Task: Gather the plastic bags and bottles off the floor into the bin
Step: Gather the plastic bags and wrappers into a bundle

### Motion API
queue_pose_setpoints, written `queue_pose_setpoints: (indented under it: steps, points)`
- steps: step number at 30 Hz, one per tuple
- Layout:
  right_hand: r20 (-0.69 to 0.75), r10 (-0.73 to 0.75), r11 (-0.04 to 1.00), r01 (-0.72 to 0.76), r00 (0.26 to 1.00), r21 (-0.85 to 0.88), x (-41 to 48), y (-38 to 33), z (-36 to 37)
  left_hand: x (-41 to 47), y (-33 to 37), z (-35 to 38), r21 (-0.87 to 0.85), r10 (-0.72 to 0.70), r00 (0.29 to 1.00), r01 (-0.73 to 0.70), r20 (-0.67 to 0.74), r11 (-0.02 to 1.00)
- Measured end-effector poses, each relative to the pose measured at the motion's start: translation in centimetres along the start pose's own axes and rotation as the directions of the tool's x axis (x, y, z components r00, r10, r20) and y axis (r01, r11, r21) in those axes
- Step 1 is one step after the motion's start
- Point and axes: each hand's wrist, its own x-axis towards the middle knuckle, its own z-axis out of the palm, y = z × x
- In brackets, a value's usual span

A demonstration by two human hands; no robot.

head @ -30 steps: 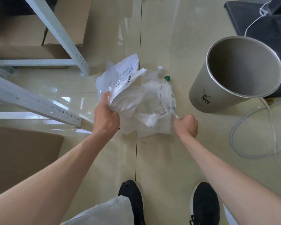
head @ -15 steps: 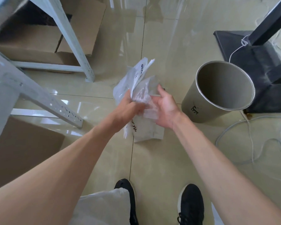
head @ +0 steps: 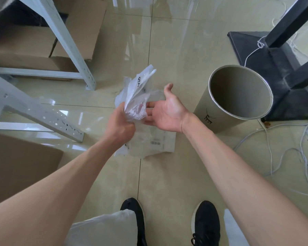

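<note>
While the bin [head: 210, 110] stands empty to my right, item one: plastic bags [head: 135, 96], bunched in my clenched left hand [head: 119, 125], held above the floor. Right hand [head: 167, 112]: open, palm up, fingers touching the bundle. Bottles: none visible. Nothing binned yet, I judge.

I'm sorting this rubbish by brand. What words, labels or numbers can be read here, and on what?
Bags in the left hand: black print, too blurred to read.
Flat bag lower down: small grey label, too blurred to read.
Bin: dark antlered mark, no legible words.
</note>
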Motion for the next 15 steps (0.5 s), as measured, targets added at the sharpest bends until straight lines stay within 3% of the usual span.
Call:
queue_pose_setpoints:
  steps: [2,4,5,7,9,10,12,15]
  points:
    - [-0.082,-0.051,0.999,0.051,0.995,-0.006,0.6,0.1,-0.5,0.6,-0.4,0.4,0.013,-0.007,0.997,0.008,-0.075,1.000]
    - [-0.357,-0.111,0.993,0.093,0.927,-0.067,1.3,1.2,-2.1,1.1,-0.9,0.6,0.011,-0.014,0.993,0.015,-0.120,1.000]
    - [-0.517,-0.145,0.985,0.071,0.844,-0.160,1.6,2.1,-3.2,1.5,-1.2,0.6,0.004,-0.034,0.989,0.035,-0.141,0.999]
    - [-0.746,-0.229,0.899,-0.158,0.625,-0.408,2.4,4.5,-6.0,2.3,-1.6,0.5,-0.003,-0.079,0.981,0.080,-0.179,0.997]
    - [-0.845,-0.268,0.829,-0.337,0.463,-0.447,2.9,7.2,-8.4,3.0,-2.0,0.0,0.003,-0.096,0.973,0.099,-0.209,0.995]
    - [-0.887,-0.238,0.846,-0.364,0.397,-0.390,3.4,8.3,-9.3,3.2,-2.2,-0.2,0.014,-0.091,0.971,0.096,-0.222,0.995]
    - [-0.925,-0.103,0.902,-0.357,0.366,-0.242,4.2,9.9,-10.7,3.2,-2.3,-0.4,0.032,-0.079,0.971,0.089,-0.225,0.996]
    - [-0.897,-0.006,0.918,-0.354,0.443,-0.181,5.8,11.5,-12.0,3.3,-2.7,-0.1,-0.017,-0.054,0.980,0.052,-0.191,0.999]
